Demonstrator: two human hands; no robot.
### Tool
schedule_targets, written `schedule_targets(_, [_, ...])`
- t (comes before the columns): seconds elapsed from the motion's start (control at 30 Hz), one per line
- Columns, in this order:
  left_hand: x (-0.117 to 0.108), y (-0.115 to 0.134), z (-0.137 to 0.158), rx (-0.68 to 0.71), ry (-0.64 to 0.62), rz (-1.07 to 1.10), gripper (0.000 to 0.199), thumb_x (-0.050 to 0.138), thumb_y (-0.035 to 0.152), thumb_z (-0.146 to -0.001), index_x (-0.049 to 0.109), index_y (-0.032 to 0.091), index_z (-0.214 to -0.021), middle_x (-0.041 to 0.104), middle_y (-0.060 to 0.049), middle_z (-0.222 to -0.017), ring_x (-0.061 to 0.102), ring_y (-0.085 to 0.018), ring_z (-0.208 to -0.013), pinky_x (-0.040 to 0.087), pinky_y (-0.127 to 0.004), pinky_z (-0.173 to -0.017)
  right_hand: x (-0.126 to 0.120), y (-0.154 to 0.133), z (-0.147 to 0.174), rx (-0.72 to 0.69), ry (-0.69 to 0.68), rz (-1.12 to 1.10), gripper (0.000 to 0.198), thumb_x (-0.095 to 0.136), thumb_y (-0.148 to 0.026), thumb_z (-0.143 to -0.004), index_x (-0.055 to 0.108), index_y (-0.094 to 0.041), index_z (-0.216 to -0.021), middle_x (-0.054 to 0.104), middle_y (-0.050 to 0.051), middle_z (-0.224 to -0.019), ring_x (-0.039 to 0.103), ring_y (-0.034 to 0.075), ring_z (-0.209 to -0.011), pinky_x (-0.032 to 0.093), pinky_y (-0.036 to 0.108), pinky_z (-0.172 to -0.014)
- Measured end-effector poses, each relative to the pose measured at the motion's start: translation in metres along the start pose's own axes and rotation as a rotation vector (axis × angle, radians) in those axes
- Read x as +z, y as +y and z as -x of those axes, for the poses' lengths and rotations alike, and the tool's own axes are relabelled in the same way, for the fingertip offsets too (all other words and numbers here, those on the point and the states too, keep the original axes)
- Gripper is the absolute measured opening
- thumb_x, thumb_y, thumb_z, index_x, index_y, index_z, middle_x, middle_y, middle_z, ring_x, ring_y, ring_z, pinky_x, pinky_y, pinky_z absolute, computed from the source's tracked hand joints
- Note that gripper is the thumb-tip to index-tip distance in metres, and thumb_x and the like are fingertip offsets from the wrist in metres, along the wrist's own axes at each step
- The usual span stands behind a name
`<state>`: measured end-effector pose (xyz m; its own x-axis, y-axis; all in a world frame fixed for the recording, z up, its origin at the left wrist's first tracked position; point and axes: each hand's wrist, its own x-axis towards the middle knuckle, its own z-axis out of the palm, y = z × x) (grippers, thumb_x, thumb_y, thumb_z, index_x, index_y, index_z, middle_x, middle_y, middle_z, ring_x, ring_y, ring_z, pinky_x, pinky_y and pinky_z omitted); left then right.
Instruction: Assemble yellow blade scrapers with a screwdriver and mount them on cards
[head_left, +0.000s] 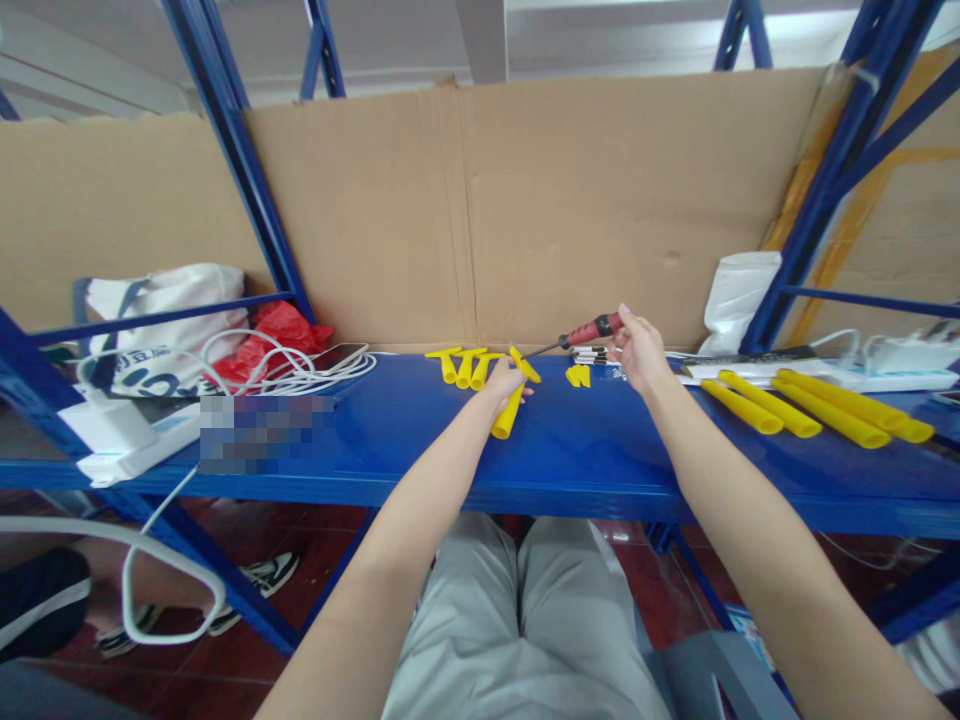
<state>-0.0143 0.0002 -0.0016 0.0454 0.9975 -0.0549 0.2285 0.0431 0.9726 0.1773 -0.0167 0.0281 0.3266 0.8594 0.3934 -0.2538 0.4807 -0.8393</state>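
Note:
My left hand [504, 382] is closed around a yellow T-shaped tube piece [508, 415], its hollow end pointing toward me and a flat yellow bar across its far end. In my right hand [637, 348] is a screwdriver [592, 330] with a dark red and black handle, held by the handle's end. Its shaft slants down left, the tip at or close to the yellow bar; exact contact is too small to tell. Several similar yellow T-shaped pieces [465, 370] lie just left of my left hand. Small yellow parts [577, 376] rest between my hands.
Several long yellow tubes [832, 408] lie at the right of the blue shelf [600, 460]. White cables [322, 368], a red plastic bag [281, 335], a cloth bag [172, 310] and a power strip [150, 445] sit at left. Cardboard [562, 200] stands behind. Another person's legs [112, 580] show lower left.

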Motion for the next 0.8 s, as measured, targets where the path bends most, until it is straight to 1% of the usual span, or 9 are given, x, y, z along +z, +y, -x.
schedule_targets(0.1, [0.0001, -0.0008, -0.0009, 0.002, 0.004, 0.006, 0.033, 0.045, 0.003, -0.084, 0.042, 0.018, -0.113, 0.063, -0.004, -0.088, 0.055, -0.007, -0.045, 0.038, -0.018, -0.04, 0.0003, 0.0001, 0.0008, 0.004, -0.02, 0.011, 0.054, 0.072, -0.061, -0.06, 0.034, -0.023, -0.068, 0.03, -0.013, -0.041, 0.035, 0.006, -0.032, 0.027, 0.018, -0.031])
schedule_targets(0.17, [0.0, -0.0013, -0.0016, -0.001, 0.01, 0.003, 0.034, 0.046, 0.003, -0.084, 0.043, 0.019, -0.113, 0.063, -0.004, -0.088, 0.057, -0.007, -0.046, 0.039, -0.018, -0.041, 0.0004, -0.0002, 0.0014, 0.002, -0.038, 0.013, 0.052, 0.07, -0.061, -0.062, 0.035, -0.023, -0.069, 0.029, -0.013, -0.04, 0.034, 0.006, -0.032, 0.026, 0.018, -0.031])
schedule_targets(0.27, [-0.0001, -0.0015, -0.0023, -0.007, 0.015, -0.004, 0.035, 0.047, 0.003, -0.083, 0.043, 0.019, -0.114, 0.063, -0.004, -0.089, 0.059, -0.008, -0.049, 0.04, -0.017, -0.042, 0.0006, -0.001, 0.0019, 0.004, -0.05, 0.004, 0.049, 0.07, -0.058, -0.065, 0.036, -0.023, -0.069, 0.032, -0.012, -0.04, 0.036, 0.006, -0.032, 0.027, 0.017, -0.032])
schedule_targets(0.43, [-0.0004, -0.001, -0.002, -0.011, 0.014, -0.017, 0.037, 0.047, 0.003, -0.083, 0.042, 0.02, -0.116, 0.064, -0.004, -0.089, 0.061, -0.009, -0.052, 0.04, -0.017, -0.042, 0.0004, -0.0015, 0.0016, 0.005, -0.055, 0.02, 0.045, 0.067, -0.056, -0.07, 0.037, -0.023, -0.069, 0.042, -0.01, -0.043, 0.04, 0.006, -0.034, 0.029, 0.017, -0.032])
schedule_targets(0.5, [-0.0004, -0.0008, -0.0016, -0.014, 0.013, -0.018, 0.038, 0.046, 0.003, -0.083, 0.042, 0.02, -0.116, 0.064, -0.005, -0.09, 0.062, -0.01, -0.054, 0.04, -0.016, -0.042, -0.0002, -0.0008, 0.0012, -0.006, -0.046, 0.027, 0.046, 0.068, -0.056, -0.069, 0.037, -0.023, -0.069, 0.041, -0.011, -0.042, 0.04, 0.006, -0.034, 0.029, 0.017, -0.031])
schedule_targets(0.63, [-0.0002, -0.0004, -0.0011, -0.015, 0.013, -0.022, 0.038, 0.046, 0.003, -0.083, 0.042, 0.02, -0.117, 0.065, -0.006, -0.092, 0.061, -0.009, -0.053, 0.04, -0.017, -0.042, -0.0016, 0.0019, -0.0005, -0.054, 0.016, 0.045, 0.051, 0.074, -0.057, -0.06, 0.036, -0.022, -0.066, 0.039, -0.011, -0.043, 0.038, 0.005, -0.033, 0.027, 0.017, -0.03])
schedule_targets(0.7, [-0.0002, -0.0003, -0.0012, -0.01, 0.011, -0.025, 0.038, 0.046, 0.003, -0.083, 0.042, 0.019, -0.117, 0.064, -0.006, -0.093, 0.061, -0.009, -0.052, 0.04, -0.018, -0.042, -0.0021, 0.0037, -0.0018, -0.056, 0.044, 0.056, 0.054, 0.075, -0.057, -0.057, 0.036, -0.022, -0.065, 0.04, -0.011, -0.044, 0.038, 0.005, -0.033, 0.028, 0.017, -0.029])
schedule_targets(0.8, [-0.0001, -0.0006, -0.0015, -0.009, 0.011, -0.025, 0.038, 0.047, 0.003, -0.083, 0.042, 0.02, -0.117, 0.065, -0.006, -0.094, 0.062, -0.01, -0.054, 0.041, -0.018, -0.043, -0.0026, 0.006, -0.0034, -0.042, 0.055, 0.082, 0.052, 0.076, -0.057, -0.056, 0.038, -0.022, -0.067, 0.044, -0.009, -0.048, 0.039, 0.005, -0.034, 0.028, 0.018, -0.029])
